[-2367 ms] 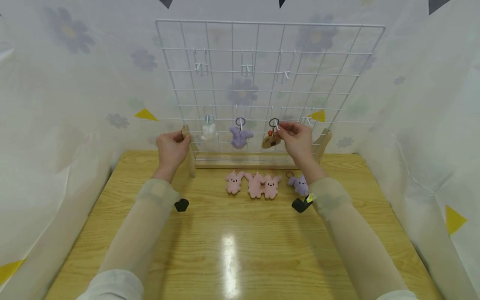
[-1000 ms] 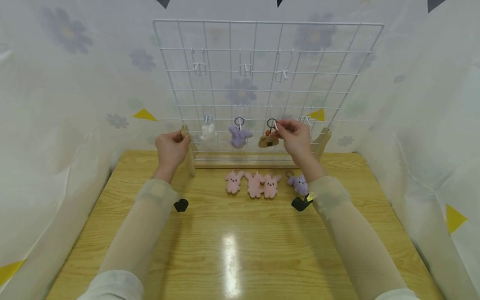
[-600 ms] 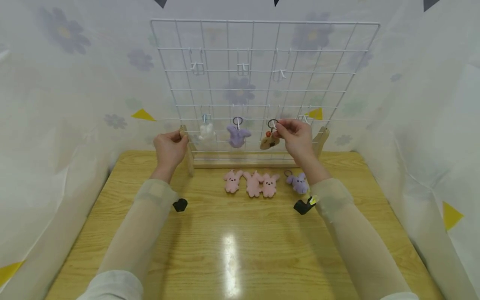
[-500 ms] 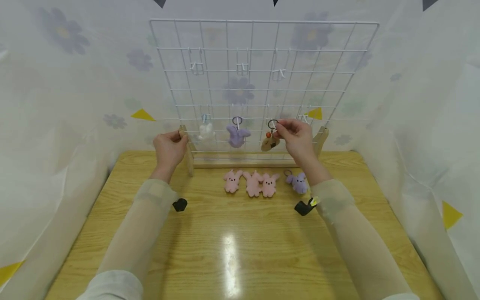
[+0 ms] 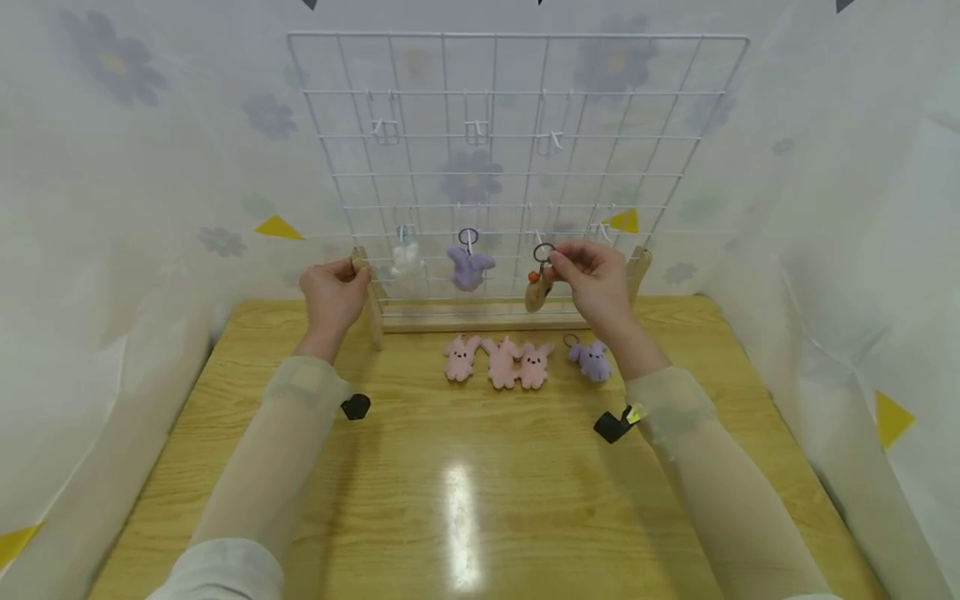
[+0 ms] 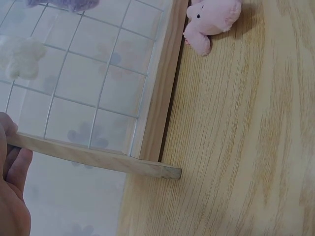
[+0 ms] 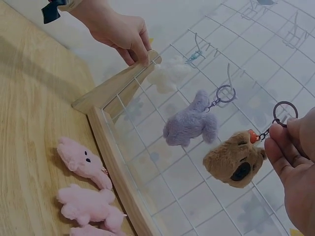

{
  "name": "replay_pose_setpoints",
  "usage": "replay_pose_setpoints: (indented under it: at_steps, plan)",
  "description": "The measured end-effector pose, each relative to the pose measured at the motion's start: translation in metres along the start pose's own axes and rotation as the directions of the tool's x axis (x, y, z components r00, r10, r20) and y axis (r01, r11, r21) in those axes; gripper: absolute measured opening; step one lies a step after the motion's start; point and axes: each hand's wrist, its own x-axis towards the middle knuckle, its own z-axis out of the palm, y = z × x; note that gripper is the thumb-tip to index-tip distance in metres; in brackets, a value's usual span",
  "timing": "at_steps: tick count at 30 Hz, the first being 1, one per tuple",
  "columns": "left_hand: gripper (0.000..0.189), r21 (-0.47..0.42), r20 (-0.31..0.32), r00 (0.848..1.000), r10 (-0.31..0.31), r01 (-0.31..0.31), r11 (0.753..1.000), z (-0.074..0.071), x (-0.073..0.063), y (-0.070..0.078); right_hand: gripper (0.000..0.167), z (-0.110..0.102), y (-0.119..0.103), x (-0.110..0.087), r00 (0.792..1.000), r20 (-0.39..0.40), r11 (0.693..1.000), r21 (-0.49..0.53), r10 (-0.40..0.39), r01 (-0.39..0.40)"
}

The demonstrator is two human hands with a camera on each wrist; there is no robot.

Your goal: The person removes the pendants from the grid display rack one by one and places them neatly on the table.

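In the head view my right hand pinches the dark metal ring of a brown plush keychain. An orange bead sits on top of the plush, and its face with a dark muzzle shows in the right wrist view. The ring stands just in front of the wire grid, with a white hook right above it. With thumb and fingers, my left hand grips the top of the wooden side leg of the grid stand. Left of the brown plush hang a purple plush keychain and a white plush keychain.
Several white hooks, such as one in the upper row, sit on the wire grid. Before its wooden base, three pink plush bunnies and another purple plush keychain lie on the wooden table.
My right hand has drawn the brown keychain slightly down and away from the grid; its ring, earlier overlapping the hook, now shows below it. The plush has turned. My left hand keeps its grip.
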Motion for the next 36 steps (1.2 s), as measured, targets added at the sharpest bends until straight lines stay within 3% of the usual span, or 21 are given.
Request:
replay_pose_setpoints:
  at_steps: [7,18,31,36]
  plan:
    - [0.028,0.007,0.006,1.0,-0.009,0.009,1.0,-0.002,0.002,0.0,0.01,-0.001,-0.002,-0.01,1.0,0.024,1.0,0.028,0.007,-0.008]
    - [0.029,0.012,0.011,1.0,-0.02,0.02,1.0,-0.001,0.002,0.002,0.021,-0.001,0.008,-0.028,0.989,0.145,0.997,-0.08,0.021,-0.01]
    - [0.028,-0.025,0.014,1.0,-0.027,0.028,0.999,0.0,0.002,0.001,0.016,0.025,0.032,-0.043,0.969,0.228,0.992,-0.097,0.096,-0.076]
    - [0.028,-0.02,0.015,1.0,-0.023,0.023,1.0,0.0,0.003,0.001,0.016,0.036,0.04,-0.044,0.962,0.261,0.994,-0.101,0.076,-0.051]
